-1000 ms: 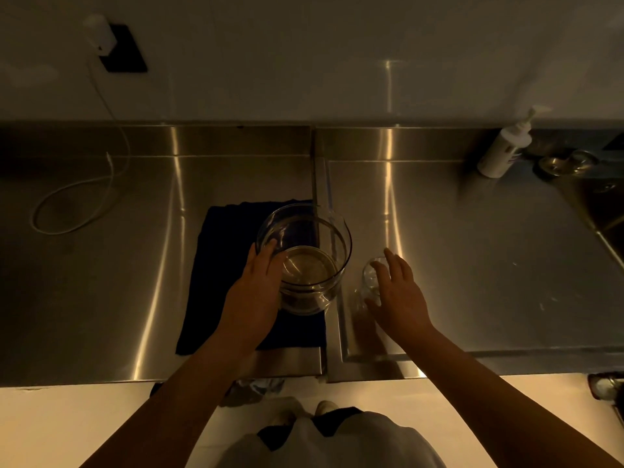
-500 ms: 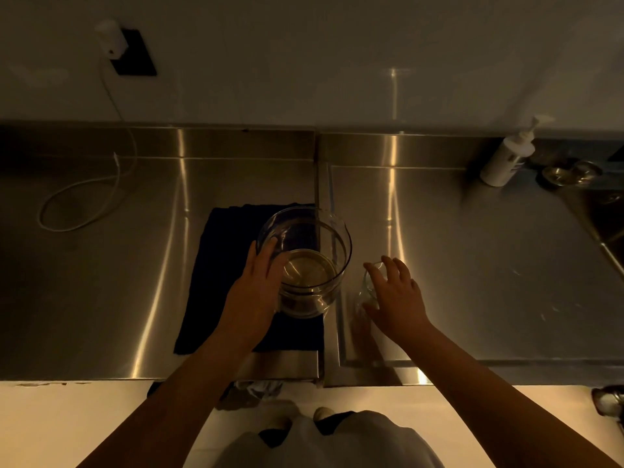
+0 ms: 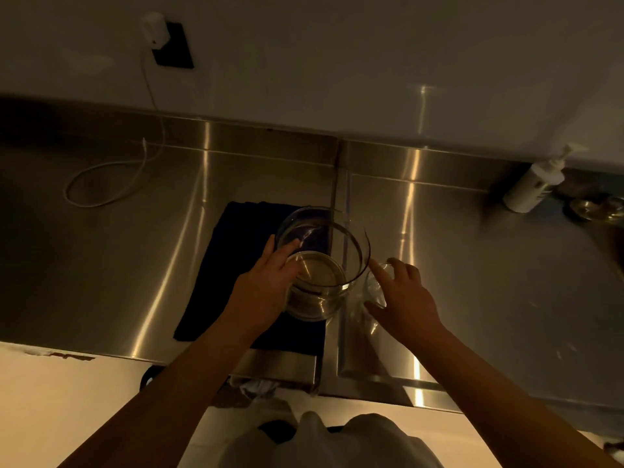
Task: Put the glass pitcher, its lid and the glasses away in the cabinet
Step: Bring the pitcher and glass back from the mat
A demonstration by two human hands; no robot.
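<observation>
Looking down at a steel counter (image 3: pixel 472 282) in pretty dim light. Near its front edge, about mid-length, there's a dark cloth (image 3: pixel 236 265) with the pitcher (image 3: pixel 317 271) standing upright on the cloth's right end. The left hand (image 3: pixel 263 288) is wrapped against the pitcher's left wall, fingers curled onto the glass. Just right of it, off the cloth, is a small glass (image 3: pixel 373 292), and the right hand (image 3: pixel 405 298) is spread over it, fingertips around the rim; can't tell if it's actually gripping yet. No lid or cabinet in view that I can make out.

Handling-wise, I'd guess the pitcher is heavy, rigid, slick and chip-prone, so grab it low around the body, or under the base, not by the thin rim. The glass looks light, but it's touching-close to the pitcher, so lift it straight up to avoid a clink.
</observation>
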